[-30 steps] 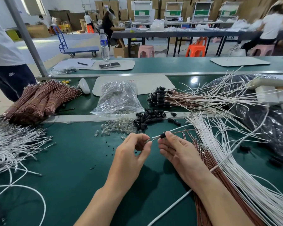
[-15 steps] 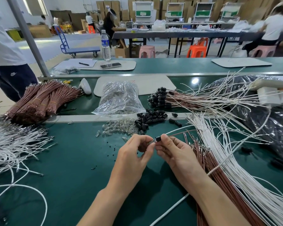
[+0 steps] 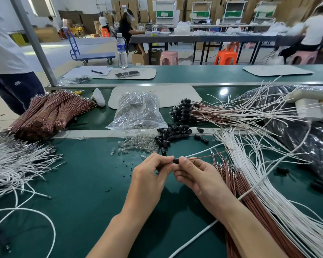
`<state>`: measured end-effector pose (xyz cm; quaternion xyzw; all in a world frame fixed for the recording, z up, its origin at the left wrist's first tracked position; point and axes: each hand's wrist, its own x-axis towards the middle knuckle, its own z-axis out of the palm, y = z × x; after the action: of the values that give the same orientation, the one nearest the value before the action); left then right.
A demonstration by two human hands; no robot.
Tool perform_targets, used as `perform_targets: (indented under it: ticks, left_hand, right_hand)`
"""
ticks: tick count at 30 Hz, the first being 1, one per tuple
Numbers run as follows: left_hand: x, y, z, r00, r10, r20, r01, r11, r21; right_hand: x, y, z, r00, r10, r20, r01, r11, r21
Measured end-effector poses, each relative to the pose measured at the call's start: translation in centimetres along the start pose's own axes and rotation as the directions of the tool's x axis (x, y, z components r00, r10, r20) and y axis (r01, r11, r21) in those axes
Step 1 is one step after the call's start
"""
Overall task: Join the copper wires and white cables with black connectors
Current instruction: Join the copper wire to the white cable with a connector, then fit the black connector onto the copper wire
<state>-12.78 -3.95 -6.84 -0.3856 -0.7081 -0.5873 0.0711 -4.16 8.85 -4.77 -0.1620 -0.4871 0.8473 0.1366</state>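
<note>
Above the green table, my left hand (image 3: 153,172) and my right hand (image 3: 192,174) meet fingertip to fingertip around one small black connector (image 3: 176,160). A copper wire (image 3: 209,156) and a white cable (image 3: 203,151) run from the connector to the right. My right hand pinches the connector end with those wires; my left hand pinches its other side. Loose black connectors (image 3: 172,135) lie in a pile just beyond my hands. Copper wires (image 3: 250,198) and white cables (image 3: 280,187) fan out on the right.
A clear bag (image 3: 138,112) and small glass bulbs (image 3: 136,146) lie ahead. Bundled copper wires (image 3: 50,112) sit far left, white cables (image 3: 13,164) at left. Finished wires with black connectors (image 3: 183,112) lie behind, next to a black plastic bag (image 3: 309,138).
My two hands have closed together around the black connector, which has slid left toward my left fingertips. The piles on the table have not moved.
</note>
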Motion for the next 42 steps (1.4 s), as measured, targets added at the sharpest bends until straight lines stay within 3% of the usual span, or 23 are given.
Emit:
perform_targets:
  ticks: [5,10,13,17,22,36,42]
  left_hand:
    - [0.3,-0.1,0.1,1.000,-0.002,-0.003,0.002,1.000,0.000]
    - [0.4,-0.2,0.1,1.000,-0.015,0.024,0.013,0.999,0.048]
    - [0.3,0.1,0.0,0.995,-0.083,0.060,0.079,0.995,0.067]
    - [0.2,0.3,0.0,0.972,-0.170,0.162,0.114,0.945,0.308]
    - [0.2,0.8,0.5,0.963,-0.226,0.145,0.136,0.876,0.464]
    - [0.1,1.0,0.4,0.933,-0.285,0.221,0.145,0.857,0.495]
    - [0.2,1.0,0.5,0.955,-0.250,0.158,0.151,0.872,0.466]
  right_hand:
    - [-0.1,-0.1,0.2,1.000,-0.025,-0.002,0.025,1.000,-0.016]
    - [0.0,-0.5,0.0,0.984,-0.100,-0.146,0.107,0.994,0.038]
    - [-0.1,-0.6,0.2,0.976,-0.145,-0.163,0.147,0.989,0.004]
    - [-0.2,-0.6,0.5,0.961,-0.227,-0.160,0.201,0.966,-0.162]
    - [0.0,-0.2,0.7,0.960,-0.228,-0.165,0.205,0.968,-0.146]
    - [0.2,0.4,0.3,0.974,-0.217,-0.072,0.202,0.965,-0.168]
    - [0.2,0.5,0.2,0.967,-0.246,-0.066,0.229,0.955,-0.190]
